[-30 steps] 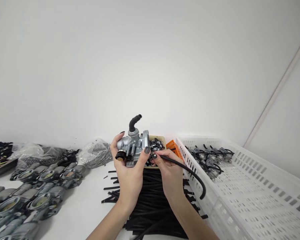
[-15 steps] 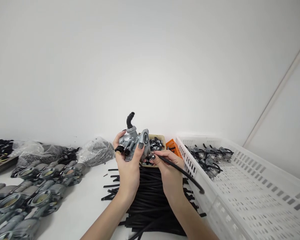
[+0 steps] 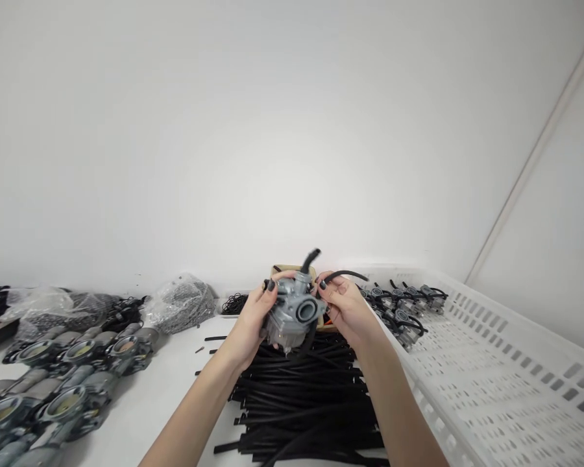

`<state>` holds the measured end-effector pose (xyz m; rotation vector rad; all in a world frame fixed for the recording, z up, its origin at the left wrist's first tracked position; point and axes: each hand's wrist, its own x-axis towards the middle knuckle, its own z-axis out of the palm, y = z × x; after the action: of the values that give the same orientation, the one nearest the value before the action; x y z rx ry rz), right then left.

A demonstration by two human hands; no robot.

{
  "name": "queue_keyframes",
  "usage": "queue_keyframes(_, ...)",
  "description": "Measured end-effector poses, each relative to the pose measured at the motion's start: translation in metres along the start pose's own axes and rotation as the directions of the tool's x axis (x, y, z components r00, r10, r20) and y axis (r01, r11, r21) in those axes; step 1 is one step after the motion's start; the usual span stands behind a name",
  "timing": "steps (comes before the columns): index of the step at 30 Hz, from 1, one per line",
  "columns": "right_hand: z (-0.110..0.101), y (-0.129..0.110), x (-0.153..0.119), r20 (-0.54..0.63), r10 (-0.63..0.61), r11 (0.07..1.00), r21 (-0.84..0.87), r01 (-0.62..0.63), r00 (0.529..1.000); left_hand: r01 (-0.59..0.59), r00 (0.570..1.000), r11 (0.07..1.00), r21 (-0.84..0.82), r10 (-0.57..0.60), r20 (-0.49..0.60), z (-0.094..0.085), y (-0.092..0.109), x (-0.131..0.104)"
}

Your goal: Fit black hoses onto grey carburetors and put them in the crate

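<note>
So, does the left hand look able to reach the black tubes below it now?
Probably yes, though not at once: the black tubes lie close below, with their near side uncovered, but the left hand is holding the metal part.

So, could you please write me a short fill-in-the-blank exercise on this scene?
The hand nearer the crate is the person's ____ one. The crate is ____ in colour. The tubes below the carburetor are ____ in colour. The bags lie to the ____ of the carburetor.

Missing words: right; white; black; left
</note>
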<state>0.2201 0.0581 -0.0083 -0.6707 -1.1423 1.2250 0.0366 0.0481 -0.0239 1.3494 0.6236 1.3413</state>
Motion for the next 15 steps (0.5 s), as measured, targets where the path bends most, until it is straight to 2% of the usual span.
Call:
queue_keyframes(2, -0.005, 0.0, 0.003, 0.024, 0.04, 0.998, -0.048, -0.039, 0.999, -0.086, 0.995, 0.973, 0.213, 0.073, 0.065, 0.0, 0.004, -0.003)
queue_keyframes(4, -0.011, -0.003, 0.004, 0.026, 0.012, 0.994, -0.105, -0.009, 1.0, -0.151, 0.988, 0.871, 0.467, 0.118, 0.099, 0.001, 0.009, -0.007)
queue_keyframes(6, -0.016, -0.009, 0.003, 0.027, -0.07, 0.982, -0.175, 0.074, 0.997, -0.168, 0.986, 0.724, 0.669, 0.108, 0.13, 0.005, 0.013, -0.011)
queue_keyframes(9, -0.022, -0.021, -0.007, 0.05, -0.27, 0.902, -0.337, 0.271, 0.962, -0.191, 0.982, 0.569, 0.8, 0.105, 0.16, 0.014, 0.01, -0.015)
queue_keyframes(10, -0.022, -0.024, -0.012, 0.088, -0.341, 0.843, -0.411, 0.346, 0.936, -0.2, 0.98, 0.54, 0.818, 0.12, 0.16, 0.017, 0.008, -0.016)
queue_keyframes(12, -0.016, -0.028, -0.025, 0.209, -0.457, 0.665, -0.566, 0.488, 0.865, -0.21, 0.976, 0.492, 0.845, 0.154, 0.153, 0.021, 0.003, -0.015)
queue_keyframes(15, 0.007, -0.018, -0.044, 0.389, -0.581, 0.35, -0.674, 0.65, 0.715, -0.18, 0.973, 0.486, 0.855, 0.216, 0.083, 0.018, -0.002, -0.012)
